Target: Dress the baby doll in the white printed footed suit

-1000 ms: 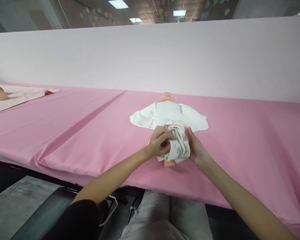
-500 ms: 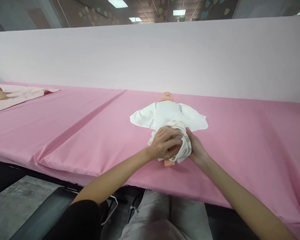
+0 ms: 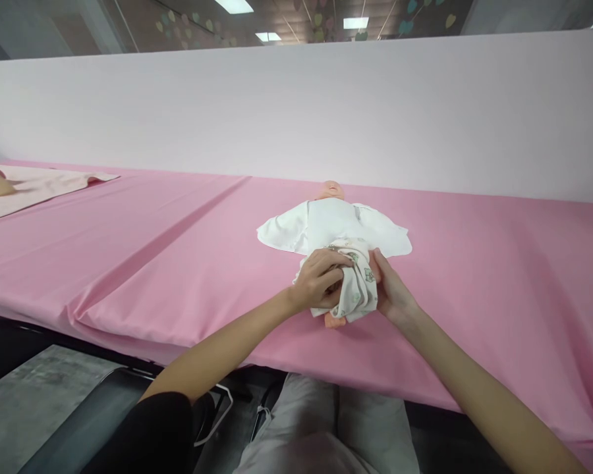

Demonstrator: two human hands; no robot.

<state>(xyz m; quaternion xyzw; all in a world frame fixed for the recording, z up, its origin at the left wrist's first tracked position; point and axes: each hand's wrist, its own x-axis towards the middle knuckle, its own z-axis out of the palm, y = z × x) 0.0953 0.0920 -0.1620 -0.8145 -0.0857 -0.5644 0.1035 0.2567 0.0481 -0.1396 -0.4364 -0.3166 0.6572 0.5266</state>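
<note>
Two hands busy at the doll (image 3: 331, 190), on its back on the pink sheet (image 3: 178, 276): left hand (image 3: 319, 280) has its fingers curled and clamped on the patterned cloth (image 3: 358, 289) over the lower body, right hand (image 3: 393, 289) rests against the other side, fingers hidden, grip impossible to call. White shirt (image 3: 331, 220) is on, sleeves spread; one foot (image 3: 335, 320) peeks out. Looks partway: upper half covered, patterned cloth not yet smooth.

Pink table (image 3: 474, 263) under the left hand (image 3: 321, 280), white wall (image 3: 296, 112) beyond it, window (image 3: 178, 29) and lights (image 3: 356, 22) over that, dark chair (image 3: 91, 424) and grey floor (image 3: 39, 388) down to its left.
</note>
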